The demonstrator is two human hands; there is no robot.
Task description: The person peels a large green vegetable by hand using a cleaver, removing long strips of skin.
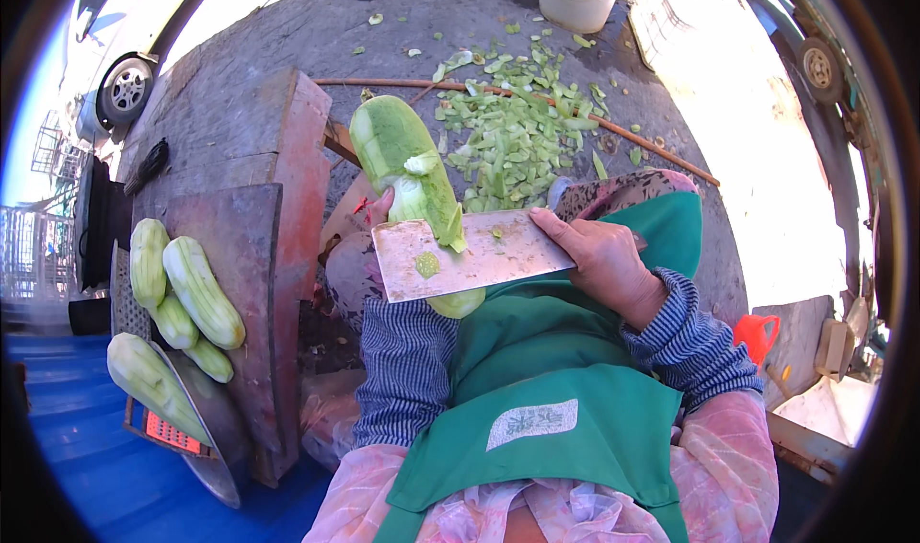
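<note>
My right hand (610,257) is closed round the handle of a cleaver (517,253) with a wide, stained blade. The blade lies across a long green gourd (391,138) in front of my lap. At the blade's edge a strip of peel (444,207) curls away, and pale flesh shows beside it. Green bits stick to the flat of the blade. My left hand (381,206) grips the gourd from its left side; the cleaver and gourd hide most of its fingers. The gourd's lower end shows below the blade.
Several pale peeled gourds (203,292) lie left on a wooden board and metal tray. Green peelings (517,145) cover the ground ahead, crossed by a thin brown pole (661,150). A white bucket (580,1) stands beyond; a red plastic object (757,335) is at right.
</note>
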